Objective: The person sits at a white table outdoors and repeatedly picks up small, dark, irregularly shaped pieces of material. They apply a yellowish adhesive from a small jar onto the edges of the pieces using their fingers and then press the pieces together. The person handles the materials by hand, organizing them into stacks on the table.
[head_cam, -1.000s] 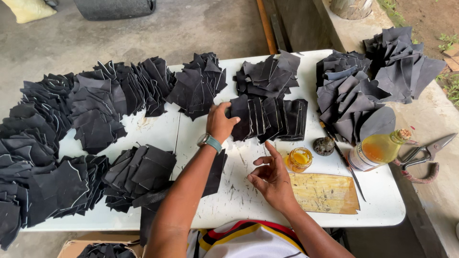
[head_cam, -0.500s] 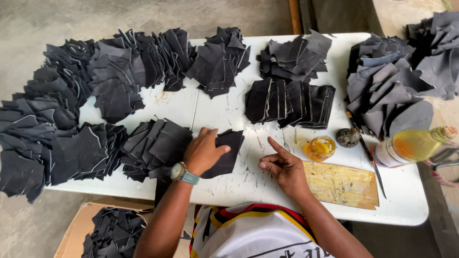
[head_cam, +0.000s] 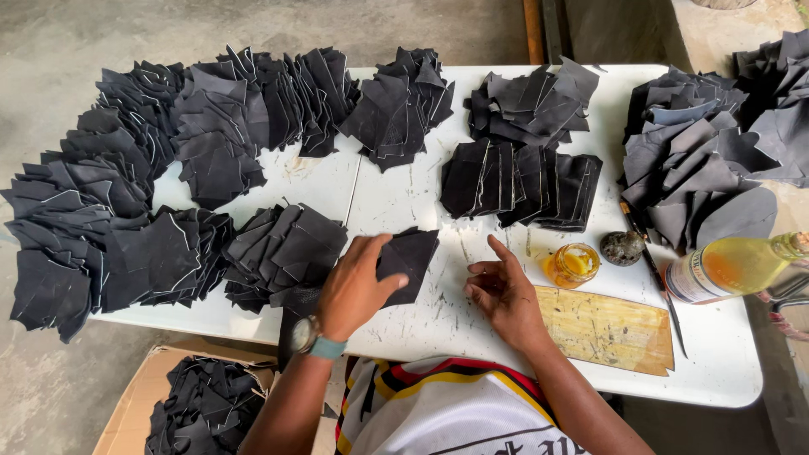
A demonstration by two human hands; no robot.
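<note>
Nearby, glue jar [head_cam: 572,264] & bottle [head_cam: 731,268]

Matt black leather pieces [head_cam: 409,257] lie on a scuffed white plastic table [head_cam: 421,190] beside a glossy glass jar [head_cam: 572,264].
</note>
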